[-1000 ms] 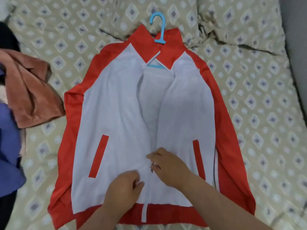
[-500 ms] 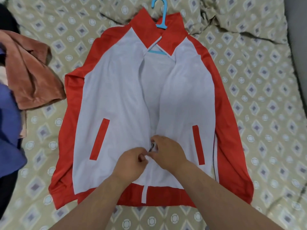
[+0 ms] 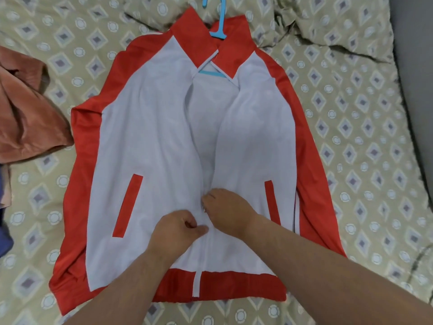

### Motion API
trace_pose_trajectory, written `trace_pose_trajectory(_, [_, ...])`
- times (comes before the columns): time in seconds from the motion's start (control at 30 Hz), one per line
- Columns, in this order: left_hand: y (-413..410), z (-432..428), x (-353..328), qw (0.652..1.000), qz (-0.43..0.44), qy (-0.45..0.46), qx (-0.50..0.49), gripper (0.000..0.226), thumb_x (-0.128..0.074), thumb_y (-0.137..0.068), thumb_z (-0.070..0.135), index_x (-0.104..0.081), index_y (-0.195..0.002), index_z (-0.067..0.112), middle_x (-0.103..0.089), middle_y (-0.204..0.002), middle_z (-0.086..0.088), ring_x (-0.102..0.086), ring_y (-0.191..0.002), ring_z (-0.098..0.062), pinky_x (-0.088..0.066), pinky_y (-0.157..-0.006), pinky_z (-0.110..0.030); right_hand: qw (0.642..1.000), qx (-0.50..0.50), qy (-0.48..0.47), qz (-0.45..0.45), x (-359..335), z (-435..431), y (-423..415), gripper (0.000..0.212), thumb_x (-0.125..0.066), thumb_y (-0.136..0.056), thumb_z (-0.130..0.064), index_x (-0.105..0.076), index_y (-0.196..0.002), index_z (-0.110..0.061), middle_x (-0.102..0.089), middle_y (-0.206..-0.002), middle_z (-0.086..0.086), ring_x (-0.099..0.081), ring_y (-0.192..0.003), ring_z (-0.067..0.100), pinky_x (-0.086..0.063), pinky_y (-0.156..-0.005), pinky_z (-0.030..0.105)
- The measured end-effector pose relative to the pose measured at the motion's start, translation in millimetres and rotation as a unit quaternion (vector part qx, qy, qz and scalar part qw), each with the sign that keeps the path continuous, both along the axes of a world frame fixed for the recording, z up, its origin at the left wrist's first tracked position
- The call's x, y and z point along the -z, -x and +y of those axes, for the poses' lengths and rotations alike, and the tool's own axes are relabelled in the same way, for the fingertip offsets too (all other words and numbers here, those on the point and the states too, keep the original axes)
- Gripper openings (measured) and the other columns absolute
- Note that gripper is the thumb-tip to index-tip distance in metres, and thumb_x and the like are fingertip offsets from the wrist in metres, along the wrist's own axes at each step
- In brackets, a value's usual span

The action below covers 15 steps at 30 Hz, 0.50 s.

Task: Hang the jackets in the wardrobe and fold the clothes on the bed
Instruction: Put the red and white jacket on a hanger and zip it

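A red and white jacket (image 3: 145, 141) lies flat on the bed, front up, on a blue hanger (image 3: 216, 29) whose hook sticks out past the collar. The zip is closed from the hem to about mid-height and open above. My left hand (image 3: 175, 233) pinches the white fabric beside the closed part of the zip. Just above it, my right hand (image 3: 225, 209) pinches the zip slider where the two front panels meet.
The bed carries a beige sheet (image 3: 363, 137) with a diamond pattern. A rust-brown garment (image 3: 25, 113) lies crumpled at the left, with a blue garment (image 3: 4, 240) below it. A crumpled pillow (image 3: 332, 24) lies at the top right, and a grey wall (image 3: 417, 90) borders the bed's right side.
My right hand has slid the zip slider up the jacket front, closing more of the zip. My left hand stays lower, holding the fabric. The camera has moved closer.
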<state>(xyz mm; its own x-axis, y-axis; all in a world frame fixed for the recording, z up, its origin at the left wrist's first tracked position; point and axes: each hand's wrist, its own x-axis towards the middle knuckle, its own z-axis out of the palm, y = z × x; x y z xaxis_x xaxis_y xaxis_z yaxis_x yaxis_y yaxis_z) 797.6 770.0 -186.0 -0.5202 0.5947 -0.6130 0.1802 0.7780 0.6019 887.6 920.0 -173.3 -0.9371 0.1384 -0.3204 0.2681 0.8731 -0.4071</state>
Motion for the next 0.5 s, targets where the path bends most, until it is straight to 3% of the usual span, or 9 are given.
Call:
trace_pose_trajectory(0.07, [0.3, 3.6, 0.6, 1.000, -0.008, 0.016, -0.017, 0.035, -0.084, -0.071, 0.046, -0.063, -0.060, 0.020, -0.064, -0.055, 0.004, -0.059, -0.052, -0.005, -0.045, -0.053, -0.020, 0.999, -0.028, 0.021, -0.029, 0.1, 10.5, 4.9, 0.022, -0.051, -0.089, 0.000, -0.065, -0.105, 0.000, -0.064, -0.101, 0.018, -0.061, -0.090, 0.034, -0.048, -0.080, 0.042])
trace_pose_trajectory(0.13, [0.7, 6.8, -0.8, 0.999, -0.013, 0.031, -0.021, 0.035, -0.085, -0.071, 0.044, -0.063, -0.061, 0.018, -0.065, -0.055, 0.002, -0.061, -0.052, -0.009, -0.051, -0.056, -0.026, 0.999, -0.008, 0.033, -0.030, -0.6, 17.6, 10.3, 0.023, -0.050, -0.088, 0.000, -0.067, -0.104, -0.001, -0.066, -0.100, 0.016, -0.061, -0.091, 0.033, -0.048, -0.082, 0.041])
trace_pose_trajectory(0.2, [0.7, 8.6, -2.7, 0.999, -0.016, 0.042, -0.020, 0.035, -0.085, -0.072, 0.043, -0.063, -0.060, 0.019, -0.065, -0.055, 0.002, -0.061, -0.053, -0.011, -0.052, -0.056, -0.028, 0.999, 0.036, 0.038, -0.013, -2.1, 27.0, 18.5, 0.020, -0.050, -0.089, -0.002, -0.068, -0.098, -0.003, -0.067, -0.095, 0.015, -0.062, -0.089, 0.033, -0.048, -0.082, 0.039])
trace_pose_trajectory(0.33, [2.2, 9.9, -3.7, 0.998, -0.024, 0.045, -0.028, 0.035, -0.085, -0.071, 0.042, -0.062, -0.059, 0.019, -0.065, -0.056, 0.002, -0.060, -0.049, -0.008, -0.054, -0.056, -0.030, 0.990, 0.134, 0.040, 0.025, -8.7, 56.9, 40.2, 0.019, -0.051, -0.094, -0.007, -0.069, -0.088, -0.003, -0.067, -0.088, 0.015, -0.060, -0.084, 0.031, -0.033, -0.072, 0.027])
trace_pose_trajectory(0.4, [3.0, 9.7, -3.3, 0.998, -0.029, 0.050, -0.029, 0.036, -0.084, -0.071, 0.043, -0.060, -0.057, 0.021, -0.065, -0.057, 0.005, -0.059, -0.047, -0.007, -0.054, -0.055, -0.030, 0.985, 0.158, 0.047, 0.042, -13.6, 69.7, 52.1, 0.021, -0.051, -0.094, -0.008, -0.064, -0.078, -0.004, -0.063, -0.080, 0.015, -0.057, -0.077, 0.030, -0.029, -0.069, 0.027])
trace_pose_trajectory(0.5, [2.0, 9.9, -2.1, 0.998, -0.013, 0.062, -0.014, 0.037, -0.082, -0.070, 0.046, -0.058, -0.058, 0.022, -0.066, -0.059, 0.005, -0.060, -0.049, -0.006, -0.052, -0.055, -0.027, 0.976, 0.203, 0.057, 0.053, -19.4, 93.0, 71.2, 0.026, -0.049, -0.094, -0.010, -0.048, -0.071, -0.021, -0.051, -0.073, 0.001, -0.047, -0.071, 0.019, -0.031, -0.068, 0.029])
